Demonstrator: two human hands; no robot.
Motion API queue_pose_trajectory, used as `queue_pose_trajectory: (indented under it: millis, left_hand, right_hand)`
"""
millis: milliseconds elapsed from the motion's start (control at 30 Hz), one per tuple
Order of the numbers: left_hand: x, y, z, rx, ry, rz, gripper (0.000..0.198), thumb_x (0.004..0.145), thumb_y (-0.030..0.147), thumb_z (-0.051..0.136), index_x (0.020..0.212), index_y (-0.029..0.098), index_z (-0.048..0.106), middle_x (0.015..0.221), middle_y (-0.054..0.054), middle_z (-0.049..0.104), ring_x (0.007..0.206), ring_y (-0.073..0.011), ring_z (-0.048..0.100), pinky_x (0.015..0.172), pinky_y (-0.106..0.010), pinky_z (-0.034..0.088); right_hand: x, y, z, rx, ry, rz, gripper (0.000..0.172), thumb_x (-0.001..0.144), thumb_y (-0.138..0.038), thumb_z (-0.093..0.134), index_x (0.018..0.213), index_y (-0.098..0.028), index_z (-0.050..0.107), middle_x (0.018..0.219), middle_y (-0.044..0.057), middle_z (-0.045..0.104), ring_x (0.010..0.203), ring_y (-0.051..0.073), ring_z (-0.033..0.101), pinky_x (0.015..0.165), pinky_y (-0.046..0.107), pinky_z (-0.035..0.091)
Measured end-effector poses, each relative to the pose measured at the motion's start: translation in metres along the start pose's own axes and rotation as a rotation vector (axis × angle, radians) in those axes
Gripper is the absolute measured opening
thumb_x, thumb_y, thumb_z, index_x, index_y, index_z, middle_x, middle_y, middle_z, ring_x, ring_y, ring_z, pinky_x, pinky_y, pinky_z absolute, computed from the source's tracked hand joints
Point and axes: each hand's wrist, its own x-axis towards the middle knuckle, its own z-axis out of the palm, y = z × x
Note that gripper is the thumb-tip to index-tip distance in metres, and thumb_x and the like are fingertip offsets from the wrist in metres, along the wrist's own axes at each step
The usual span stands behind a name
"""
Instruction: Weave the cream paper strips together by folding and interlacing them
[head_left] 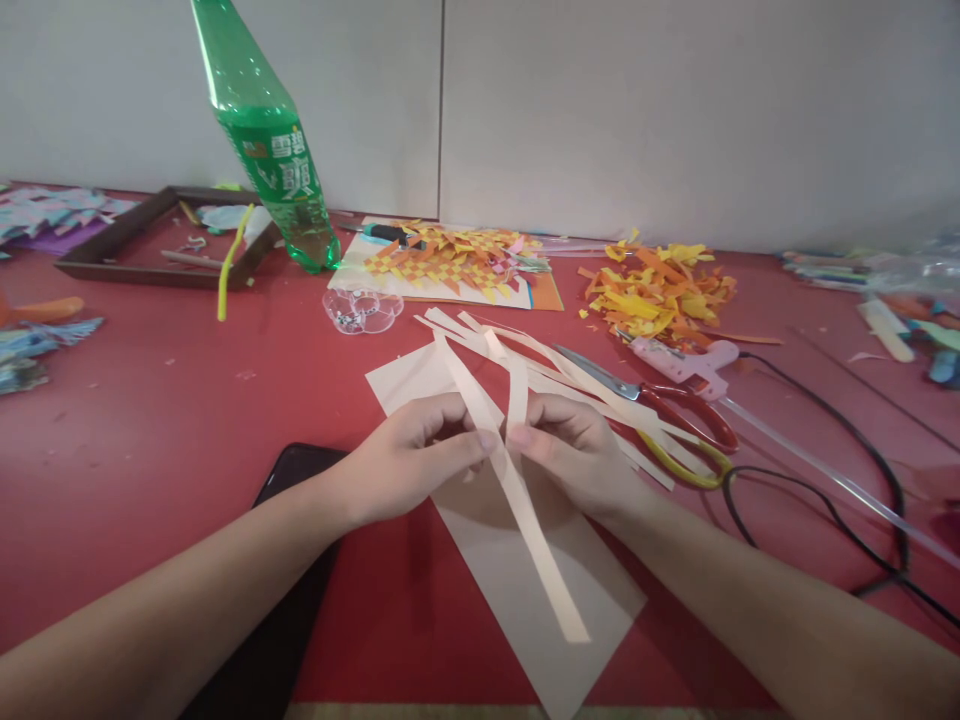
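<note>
Both my hands meet over a pale sheet of paper (540,590) on the red table (172,420). My left hand (412,455) pinches a long pale paper strip (525,510) that runs from behind the fingers down toward me. My right hand (574,450) is closed on a second, shorter strip (517,385) that stands up between the two hands. The two strips cross near my fingertips. More loose pale strips (600,385) lie fanned out just behind my right hand.
Red-and-yellow scissors (675,415) and a pink glue gun (686,362) with black cable (832,500) lie right. Orange and yellow scraps (660,290), a woven paper mat (457,260), a green bottle (270,150), a wooden frame (135,250) stand behind. A dark phone (292,470) lies under my left wrist.
</note>
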Motion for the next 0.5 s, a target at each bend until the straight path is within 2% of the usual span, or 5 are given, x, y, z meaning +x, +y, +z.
queue_pose_trajectory:
  millis: [133, 233, 333, 500]
  left_hand:
    - [0.0, 0.0003, 0.0002, -0.021, -0.093, -0.002, 0.021, 0.088, 0.034, 0.055, 0.084, 0.014, 0.061, 0.077, 0.0, 0.056, 0.072, -0.0117, 0.05, 0.067, -0.025, 0.038]
    - [-0.0004, 0.0, 0.0009, -0.01, -0.153, -0.027, 0.023, 0.089, 0.036, 0.054, 0.085, 0.015, 0.06, 0.076, 0.001, 0.053, 0.068, -0.0108, 0.046, 0.062, -0.024, 0.036]
    - [-0.0007, -0.0007, 0.0007, 0.02, -0.123, -0.034, 0.025, 0.089, 0.037, 0.053, 0.081, 0.014, 0.058, 0.07, 0.003, 0.048, 0.062, -0.0092, 0.041, 0.056, -0.023, 0.032]
    - [-0.0007, -0.001, -0.0004, -0.004, -0.104, 0.007, 0.023, 0.09, 0.036, 0.054, 0.081, 0.015, 0.058, 0.071, 0.003, 0.05, 0.062, -0.009, 0.043, 0.057, -0.022, 0.035]
  right_hand:
    - [0.0003, -0.0012, 0.0003, 0.01, -0.013, 0.031, 0.025, 0.084, -0.036, 0.066, 0.068, -0.018, 0.061, 0.063, 0.0, 0.061, 0.06, 0.013, 0.057, 0.06, 0.028, 0.047]
    - [-0.0002, -0.0021, -0.0007, -0.06, 0.014, 0.016, 0.027, 0.085, -0.037, 0.065, 0.066, -0.018, 0.061, 0.063, -0.001, 0.059, 0.059, 0.012, 0.054, 0.059, 0.026, 0.045]
    - [-0.001, -0.0026, -0.0016, -0.057, -0.013, 0.046, 0.031, 0.086, -0.041, 0.063, 0.065, -0.017, 0.061, 0.061, -0.001, 0.058, 0.058, 0.012, 0.053, 0.058, 0.026, 0.044]
    - [-0.0009, -0.0043, -0.0002, -0.034, -0.053, 0.049, 0.028, 0.082, -0.037, 0.069, 0.064, -0.017, 0.059, 0.059, -0.001, 0.056, 0.055, 0.011, 0.051, 0.053, 0.025, 0.042]
